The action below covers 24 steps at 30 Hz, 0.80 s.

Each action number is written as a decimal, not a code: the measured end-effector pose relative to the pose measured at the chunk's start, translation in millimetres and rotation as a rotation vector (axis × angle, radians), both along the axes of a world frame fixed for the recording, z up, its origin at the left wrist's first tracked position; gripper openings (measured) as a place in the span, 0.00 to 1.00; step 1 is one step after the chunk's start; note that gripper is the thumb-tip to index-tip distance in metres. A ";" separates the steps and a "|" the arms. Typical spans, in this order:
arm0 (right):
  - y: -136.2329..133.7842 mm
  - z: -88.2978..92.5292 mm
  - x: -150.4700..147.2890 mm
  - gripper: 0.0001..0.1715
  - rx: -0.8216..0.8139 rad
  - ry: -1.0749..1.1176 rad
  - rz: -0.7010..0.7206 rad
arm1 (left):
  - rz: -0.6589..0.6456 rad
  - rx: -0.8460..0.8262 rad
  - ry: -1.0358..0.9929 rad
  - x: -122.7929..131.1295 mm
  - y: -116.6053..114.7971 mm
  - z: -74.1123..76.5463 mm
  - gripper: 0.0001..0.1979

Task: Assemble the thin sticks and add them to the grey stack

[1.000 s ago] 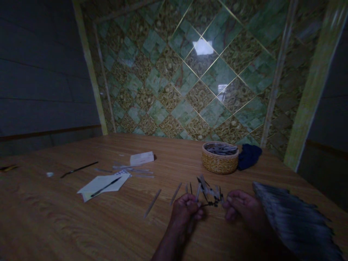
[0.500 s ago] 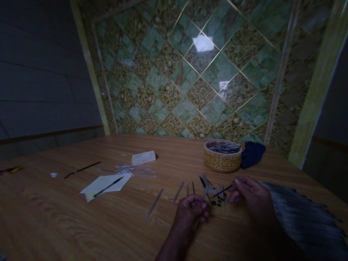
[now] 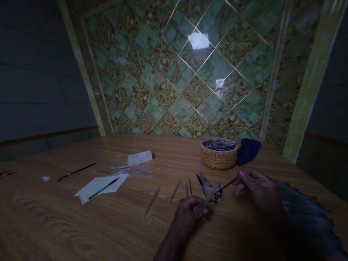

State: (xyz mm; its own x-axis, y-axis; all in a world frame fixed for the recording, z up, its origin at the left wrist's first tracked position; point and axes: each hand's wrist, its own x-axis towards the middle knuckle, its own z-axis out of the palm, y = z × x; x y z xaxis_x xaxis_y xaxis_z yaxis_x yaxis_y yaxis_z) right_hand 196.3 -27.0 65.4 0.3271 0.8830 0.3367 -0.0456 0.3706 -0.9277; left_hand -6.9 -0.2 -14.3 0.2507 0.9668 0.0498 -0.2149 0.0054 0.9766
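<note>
My left hand point(image 3: 191, 212) is closed round the lower end of a pale, thin pen barrel point(image 3: 209, 198) that slants up to the right. Between the thumb and fingertips of my right hand point(image 3: 254, 186) is a thin dark pen refill point(image 3: 227, 185), pointing down to the left. Its tip meets or overlaps the barrel's upper end; I cannot tell whether it is inside. Behind them lies a loose pile of pale and dark pen parts point(image 3: 201, 180), with small black pieces point(image 3: 215, 199) beside it. Several pale barrels point(image 3: 152, 202) lie left of my left hand.
A woven basket point(image 3: 219, 159) full of thin sticks stands behind, next to a dark blue cloth point(image 3: 248, 150). Dark pens point(image 3: 304, 214) lie in a row at right. Leftward are paper sheets point(image 3: 119, 186) with a black pen point(image 3: 103, 188), and a white box point(image 3: 140, 158).
The refill and the barrel have come into line, with their ends now meeting. My right hand has moved slightly away to the right. The whole view has shifted a little.
</note>
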 end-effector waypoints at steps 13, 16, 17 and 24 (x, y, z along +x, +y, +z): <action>-1.0 -2.5 -3.3 0.21 -0.030 -0.041 0.051 | -0.067 0.032 0.073 -2.7 1.3 -4.3 0.10; 0.2 -3.6 -3.3 0.21 -0.039 -0.035 0.049 | -0.087 0.018 0.088 -4.0 0.5 -2.7 0.10; 0.5 -3.8 -2.9 0.21 -0.043 -0.028 0.043 | -0.095 0.010 0.093 -4.4 0.1 -2.4 0.10; 2.5 -4.7 -1.8 0.21 -0.064 0.016 0.039 | -0.149 -0.048 0.077 -4.9 -3.6 1.0 0.13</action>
State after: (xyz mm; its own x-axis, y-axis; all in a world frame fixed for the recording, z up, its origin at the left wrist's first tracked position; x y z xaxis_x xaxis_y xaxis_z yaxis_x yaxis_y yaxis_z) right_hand 194.5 -24.5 60.7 0.2970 0.9148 0.2738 -0.0742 0.3080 -0.9485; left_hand -11.9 -3.8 -13.3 0.3930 0.9193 -0.0206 -0.1327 0.0788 0.9880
